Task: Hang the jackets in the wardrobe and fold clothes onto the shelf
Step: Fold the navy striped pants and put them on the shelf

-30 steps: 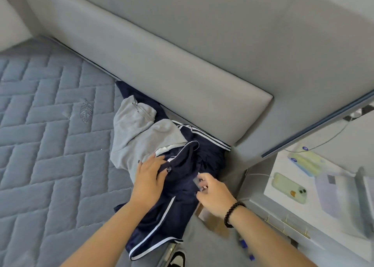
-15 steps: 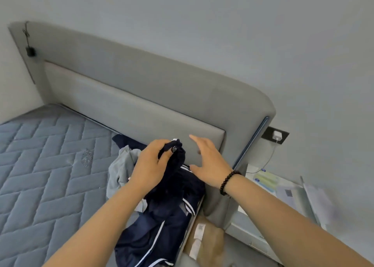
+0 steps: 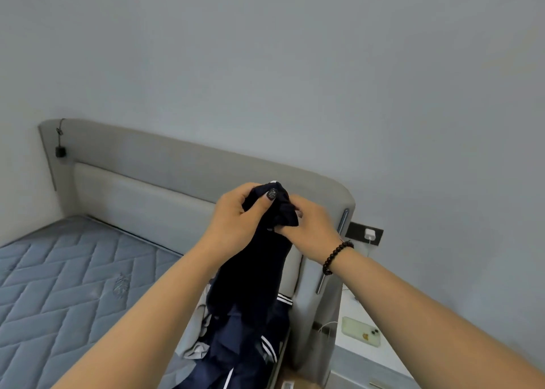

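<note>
Navy fabric with white stripes, a jacket [image 3: 250,285], hangs at the centre of the frame from both our hands, the left hand [image 3: 236,220] and the right hand [image 3: 312,232] each gripping its bunched top edge, while its lower part trails down onto the quilted blue mattress [image 3: 73,276] beside a grey garment [image 3: 194,329].

Navy jacket [image 3: 253,273] of smooth matt cloth with white stripes, quilted fabric mattress [image 3: 67,276], matt upholstered headboard [image 3: 153,176], glossy beaded bracelet [image 3: 336,256], matt painted wall [image 3: 295,64].
</note>
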Motion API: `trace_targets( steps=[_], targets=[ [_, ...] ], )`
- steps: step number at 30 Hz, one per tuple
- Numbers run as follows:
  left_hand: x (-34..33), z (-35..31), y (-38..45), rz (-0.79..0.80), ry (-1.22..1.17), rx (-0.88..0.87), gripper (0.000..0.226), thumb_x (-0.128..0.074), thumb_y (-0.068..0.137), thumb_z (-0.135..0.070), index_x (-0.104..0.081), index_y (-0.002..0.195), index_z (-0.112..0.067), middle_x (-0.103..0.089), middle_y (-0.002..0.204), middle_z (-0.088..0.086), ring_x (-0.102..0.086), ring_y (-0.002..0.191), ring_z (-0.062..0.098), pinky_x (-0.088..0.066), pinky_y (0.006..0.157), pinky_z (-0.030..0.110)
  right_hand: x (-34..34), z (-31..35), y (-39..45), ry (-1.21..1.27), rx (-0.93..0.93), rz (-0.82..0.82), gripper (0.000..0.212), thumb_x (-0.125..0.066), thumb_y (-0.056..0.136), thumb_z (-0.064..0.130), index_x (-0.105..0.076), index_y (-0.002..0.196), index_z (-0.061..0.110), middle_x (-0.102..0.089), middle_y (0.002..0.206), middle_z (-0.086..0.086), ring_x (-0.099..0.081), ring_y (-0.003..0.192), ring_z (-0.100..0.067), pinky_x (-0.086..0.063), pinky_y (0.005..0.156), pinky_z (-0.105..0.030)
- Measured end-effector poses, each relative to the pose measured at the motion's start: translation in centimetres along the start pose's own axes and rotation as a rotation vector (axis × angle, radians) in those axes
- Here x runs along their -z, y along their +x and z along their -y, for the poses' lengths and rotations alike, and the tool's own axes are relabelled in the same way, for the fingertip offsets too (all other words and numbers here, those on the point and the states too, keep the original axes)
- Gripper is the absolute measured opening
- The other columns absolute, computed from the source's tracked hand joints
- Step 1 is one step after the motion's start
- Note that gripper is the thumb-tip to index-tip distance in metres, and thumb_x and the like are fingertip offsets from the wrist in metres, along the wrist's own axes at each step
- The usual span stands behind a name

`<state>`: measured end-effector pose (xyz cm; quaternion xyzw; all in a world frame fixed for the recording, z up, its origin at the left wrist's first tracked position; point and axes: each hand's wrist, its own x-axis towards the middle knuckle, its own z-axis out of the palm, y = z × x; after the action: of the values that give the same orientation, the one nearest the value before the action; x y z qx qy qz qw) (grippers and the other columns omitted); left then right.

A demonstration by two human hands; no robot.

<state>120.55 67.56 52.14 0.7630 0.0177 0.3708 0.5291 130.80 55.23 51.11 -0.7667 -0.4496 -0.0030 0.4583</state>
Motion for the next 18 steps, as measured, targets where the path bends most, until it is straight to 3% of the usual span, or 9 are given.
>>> trace_targets(
  steps=[2,4,7,10,13,16,18],
  targets=[
    [-0.6,-0.7,-0.3,-0.010,-0.067,0.007,0.006,-0.065,0.092,-0.028,-0.069,0.094,-0.032,-0.073,0.090,-0.014,-0.068,0.086,0.003,-0.052,0.076,0.021,1.2,0.6,-0.4,-0.047,0.002,-0.084,0.020,-0.071,0.079,0.014,-0.067,0.098,0.016,-0.070,0.090,0.002,-0.063,0.087,-0.014,-0.051,0.078,-0.027],
    [-1.4,-0.9,-0.5,-0.020,-0.106,-0.007,0.020,-0.069,0.086,-0.035,-0.064,0.105,-0.035,-0.070,0.102,-0.018,-0.065,0.097,0.002,-0.051,0.083,0.023,2.4,1.0,-0.7,-0.104,0.006,-0.169,0.008,-0.071,0.079,0.015,-0.064,0.083,0.014,-0.066,0.077,0.002,-0.061,0.076,-0.014,-0.049,0.070,-0.028],
    [-2.2,-0.1,-0.6,0.053,-0.034,-0.004,0.048,-0.073,0.075,-0.048,-0.047,0.115,-0.051,-0.058,0.112,-0.033,-0.055,0.107,-0.010,-0.048,0.085,0.013,4.3,1.1,-0.8,-0.117,-0.019,-0.307,0.023,-0.072,0.077,0.014,-0.055,0.067,0.025,-0.057,0.063,0.012,-0.053,0.060,0.002,-0.040,0.054,-0.016],
    [-3.0,1.8,-0.2,0.239,0.111,0.071,0.058,-0.076,0.071,-0.040,-0.041,0.116,-0.050,-0.057,0.110,-0.030,-0.053,0.101,-0.018,-0.042,0.075,-0.001,6.7,1.3,-0.7,-0.153,-0.044,-0.419,0.038,-0.074,0.075,0.014,-0.043,0.059,0.029,-0.047,0.054,0.013,-0.046,0.051,0.005,-0.034,0.047,-0.009],
    [-4.1,3.3,1.2,0.375,0.228,0.131,0.044,-0.072,0.078,-0.028,-0.050,0.114,-0.041,-0.060,0.102,-0.028,-0.056,0.092,-0.017,-0.045,0.070,0.003,9.6,1.9,-0.6,-0.174,-0.050,-0.513,0.041,-0.075,0.076,0.013,-0.041,0.058,0.029,-0.044,0.053,0.013,-0.045,0.050,0.006,-0.033,0.046,-0.006],
    [-5.3,3.7,3.0,0.356,0.278,0.123,0.021,-0.067,0.080,-0.021,-0.060,0.093,-0.036,-0.067,0.087,-0.017,-0.064,0.085,0.003,-0.047,0.067,0.014,12.8,2.7,-0.6,-0.203,-0.061,-0.620,0.036,-0.073,0.077,0.013,-0.043,0.061,0.024,-0.045,0.056,0.011,-0.043,0.049,0.005,-0.034,0.047,-0.006],
    [-6.0,3.2,4.1,0.342,0.196,0.129,0.014,-0.069,0.082,-0.024,-0.065,0.094,-0.031,-0.071,0.086,-0.011,-0.067,0.082,0.009,-0.053,0.071,0.022,15.2,3.4,-1.0,-0.220,-0.068,-0.717,0.029,-0.071,0.078,0.015,-0.046,0.065,0.018,-0.046,0.058,0.008,-0.041,0.049,0.002,-0.034,0.047,-0.007]
  ],
)
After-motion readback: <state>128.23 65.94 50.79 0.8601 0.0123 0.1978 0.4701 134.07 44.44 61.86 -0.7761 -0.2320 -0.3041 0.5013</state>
